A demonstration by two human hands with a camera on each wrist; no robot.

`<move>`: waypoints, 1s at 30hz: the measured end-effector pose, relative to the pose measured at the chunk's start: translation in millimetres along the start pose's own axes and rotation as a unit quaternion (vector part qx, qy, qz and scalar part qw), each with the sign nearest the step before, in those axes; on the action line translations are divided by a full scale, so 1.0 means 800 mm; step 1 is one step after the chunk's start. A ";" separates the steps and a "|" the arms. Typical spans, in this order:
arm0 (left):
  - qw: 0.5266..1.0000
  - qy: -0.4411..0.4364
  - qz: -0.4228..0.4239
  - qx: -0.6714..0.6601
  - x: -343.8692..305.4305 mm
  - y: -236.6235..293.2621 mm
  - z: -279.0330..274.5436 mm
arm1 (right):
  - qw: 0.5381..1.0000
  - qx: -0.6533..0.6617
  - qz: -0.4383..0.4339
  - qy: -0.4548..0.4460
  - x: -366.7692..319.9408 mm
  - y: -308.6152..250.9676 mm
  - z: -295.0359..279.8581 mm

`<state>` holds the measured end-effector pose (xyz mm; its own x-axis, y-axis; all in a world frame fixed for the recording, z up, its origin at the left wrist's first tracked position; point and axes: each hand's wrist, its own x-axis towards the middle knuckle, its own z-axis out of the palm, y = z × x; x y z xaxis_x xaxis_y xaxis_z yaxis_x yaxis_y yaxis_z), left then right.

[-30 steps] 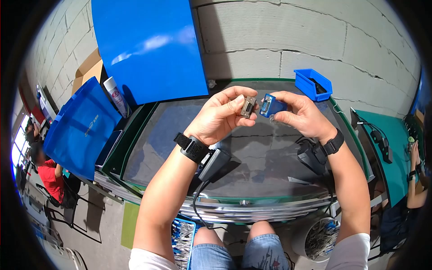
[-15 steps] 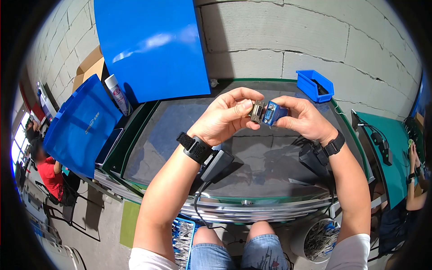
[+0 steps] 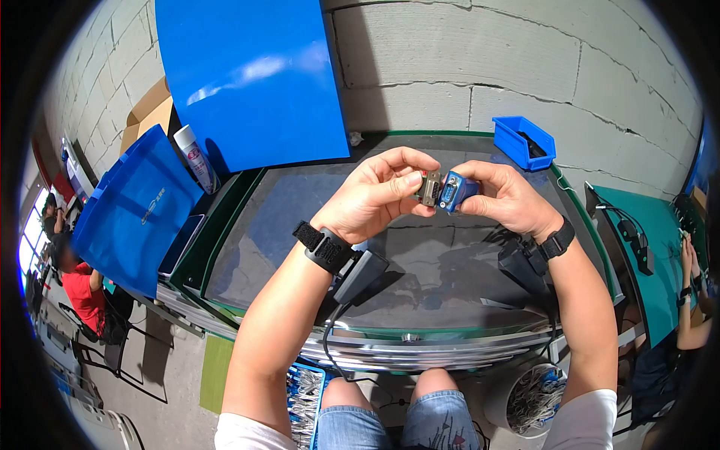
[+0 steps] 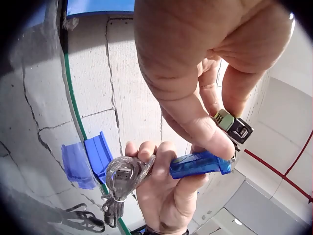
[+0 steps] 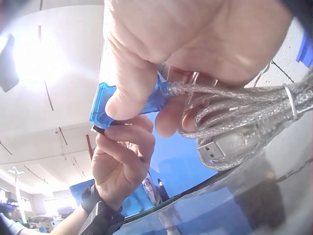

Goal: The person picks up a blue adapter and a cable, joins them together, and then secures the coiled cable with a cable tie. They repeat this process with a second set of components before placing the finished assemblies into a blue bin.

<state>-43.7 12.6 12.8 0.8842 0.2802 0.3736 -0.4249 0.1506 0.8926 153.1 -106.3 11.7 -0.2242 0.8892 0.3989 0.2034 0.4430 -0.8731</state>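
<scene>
My left hand (image 3: 375,191) pinches a small metal-faced D-shaped serial adapter (image 3: 430,189) between thumb and fingers. In the left wrist view a green terminal block (image 4: 225,120) shows on this adapter. Just to the right, my right hand (image 3: 510,196) grips the translucent blue serial plug (image 3: 452,193) of a USB cable, thumb below and fingers above. The two connectors are held close side by side over the table, the blue plug's pin face turned toward the adapter and the camera. A tied coil of clear braided cable (image 5: 244,110), with its USB plug (image 5: 215,149), hangs from my right hand.
Beneath my hands lies a dark table mat (image 3: 420,277). A blue bin (image 3: 523,142) stands at the back right, and a spray can (image 3: 196,159) at the left beside a large blue panel (image 3: 255,82). A bucket of cables (image 3: 536,397) sits below the table.
Over the last second the adapter and the blue plug have come closer together, and the adapter has turned slightly in my left fingers. Since half a second ago little has moved.
</scene>
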 end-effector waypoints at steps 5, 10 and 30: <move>1.000 0.014 0.012 0.011 -0.001 0.001 -0.002 | 1.000 -0.015 0.000 -0.003 0.000 -0.001 0.000; 1.000 0.019 0.017 0.009 -0.002 0.003 0.000 | 1.000 -0.013 0.001 0.000 0.000 -0.002 0.001; 0.995 0.064 0.024 0.077 0.000 0.000 -0.001 | 0.997 -0.079 -0.017 0.019 0.006 0.022 -0.005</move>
<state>-43.5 13.8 12.4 0.8279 0.4032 0.3899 -0.4218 -0.0107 0.9066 159.2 -94.2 -0.7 -0.1981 0.8757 0.4403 0.3438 0.4828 -0.8054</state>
